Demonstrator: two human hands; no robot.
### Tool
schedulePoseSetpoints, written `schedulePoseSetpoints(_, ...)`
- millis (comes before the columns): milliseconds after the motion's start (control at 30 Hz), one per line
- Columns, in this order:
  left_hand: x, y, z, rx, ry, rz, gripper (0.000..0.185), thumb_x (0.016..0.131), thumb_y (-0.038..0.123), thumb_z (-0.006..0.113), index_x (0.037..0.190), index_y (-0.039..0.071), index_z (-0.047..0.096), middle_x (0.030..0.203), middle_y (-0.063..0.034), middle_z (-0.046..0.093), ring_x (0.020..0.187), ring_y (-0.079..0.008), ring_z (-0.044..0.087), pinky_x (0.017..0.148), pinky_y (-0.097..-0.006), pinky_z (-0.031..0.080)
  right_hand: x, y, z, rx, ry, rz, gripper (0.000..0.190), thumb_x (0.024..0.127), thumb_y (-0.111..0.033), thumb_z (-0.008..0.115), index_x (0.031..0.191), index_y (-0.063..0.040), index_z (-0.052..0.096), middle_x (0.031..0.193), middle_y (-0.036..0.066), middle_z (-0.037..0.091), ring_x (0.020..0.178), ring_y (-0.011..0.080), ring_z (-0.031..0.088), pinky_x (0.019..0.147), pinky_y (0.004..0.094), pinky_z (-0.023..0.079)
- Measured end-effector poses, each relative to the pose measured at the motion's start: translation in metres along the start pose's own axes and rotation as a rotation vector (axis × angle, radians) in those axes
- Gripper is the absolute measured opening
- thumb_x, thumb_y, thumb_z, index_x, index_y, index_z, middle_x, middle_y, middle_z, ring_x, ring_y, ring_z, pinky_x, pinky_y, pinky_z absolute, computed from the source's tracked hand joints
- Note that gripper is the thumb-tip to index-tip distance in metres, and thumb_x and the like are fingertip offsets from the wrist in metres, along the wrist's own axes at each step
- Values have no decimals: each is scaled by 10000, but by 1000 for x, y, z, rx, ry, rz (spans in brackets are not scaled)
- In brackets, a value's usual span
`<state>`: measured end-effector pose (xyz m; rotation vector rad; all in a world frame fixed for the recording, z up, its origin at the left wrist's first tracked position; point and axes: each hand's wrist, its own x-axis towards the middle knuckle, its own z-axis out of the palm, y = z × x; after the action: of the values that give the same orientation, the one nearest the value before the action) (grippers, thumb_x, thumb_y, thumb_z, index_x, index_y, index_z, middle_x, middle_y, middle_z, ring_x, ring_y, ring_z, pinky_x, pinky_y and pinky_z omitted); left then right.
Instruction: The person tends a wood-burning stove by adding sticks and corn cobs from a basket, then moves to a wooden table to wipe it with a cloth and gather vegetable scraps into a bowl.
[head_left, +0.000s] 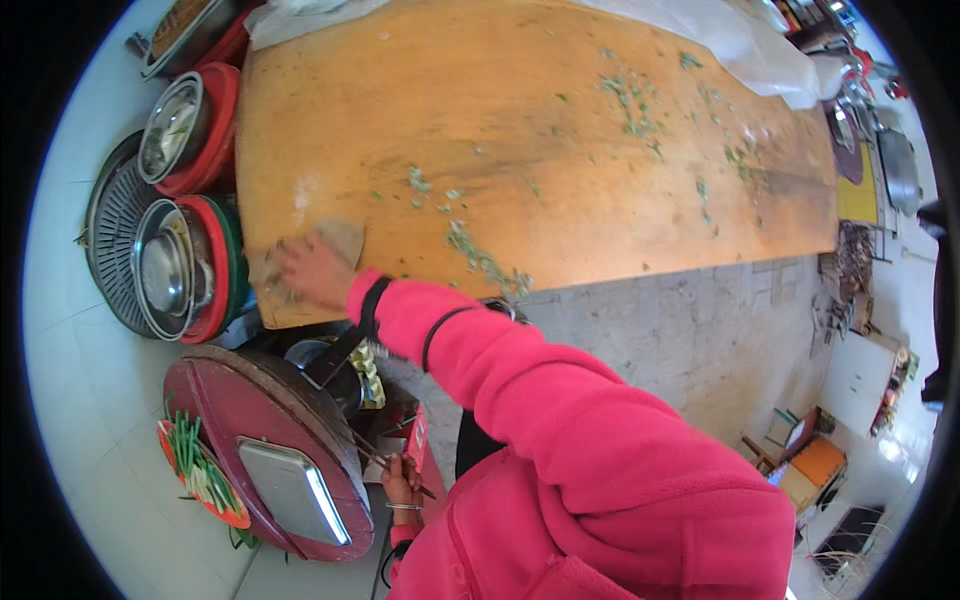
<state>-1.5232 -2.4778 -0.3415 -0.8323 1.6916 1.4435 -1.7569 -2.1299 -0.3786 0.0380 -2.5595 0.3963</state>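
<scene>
My right hand (307, 271) reaches across to the near left corner of a wooden tabletop (480, 172) and holds a greyish cloth (345, 238) against the wood; the hand is slightly blurred. Bits of chopped green leaves (480, 255) lie scattered on the wood, some close to the near edge right of the cloth. Lower in the view, my left hand (403, 480) grips a pair of thin brown chopsticks (373, 451) beside a round dark-red board. Both sleeves are pink fleece.
The round board (225, 390) bears a metal tray (289, 487) and an orange plate of green onions (199, 469). Metal bowls (166, 270), red basins (217, 112) and a dark slotted basket (112, 225) crowd the table's left edge. Translucent plastic sheeting (720, 37) covers the far edge.
</scene>
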Motion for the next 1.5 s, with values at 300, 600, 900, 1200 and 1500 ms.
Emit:
schedulePoseSetpoints(300,-15,30,22,-29,-250,68,262,983,267,537,838,55,588,658,-60,592,349,-65,354,303,-220,238,-148,254,-227,-590,-40,837,423,715,-120,628,1133,-182,641,1127,86,568,1018,302,553,835,478,458)
schedulePoseSetpoints(600,-4,114,55,180,-427,88,223,989,229,523,836,76,577,616,-36,554,369,-56,349,341,-210,250,-56,-2,-127,32,39,327,256,772,-217,588,1012,-157,654,1202,67,583,1130,301,554,978,515,391)
schedulePoseSetpoints(900,9,140,51,247,-397,12,207,982,212,530,854,56,576,684,-65,590,376,-58,349,330,-205,251,-186,87,-127,-329,-51,540,248,772,-211,604,986,-281,708,1253,-8,576,1163,245,532,851,478,395)
schedulePoseSetpoints(1200,14,133,59,277,-489,-41,200,984,211,532,858,61,578,697,-71,597,373,-55,358,333,-204,249,-162,213,-289,-531,41,478,331,762,-131,608,1078,-206,675,1207,38,590,1087,299,536,861,464,436)
schedulePoseSetpoints(1500,13,149,88,395,-536,17,197,987,217,526,879,59,573,693,-63,591,372,-59,356,339,-208,263,-269,54,-184,-186,-21,581,137,713,-159,631,841,-174,677,1308,18,555,1185,257,509,935,451,397)
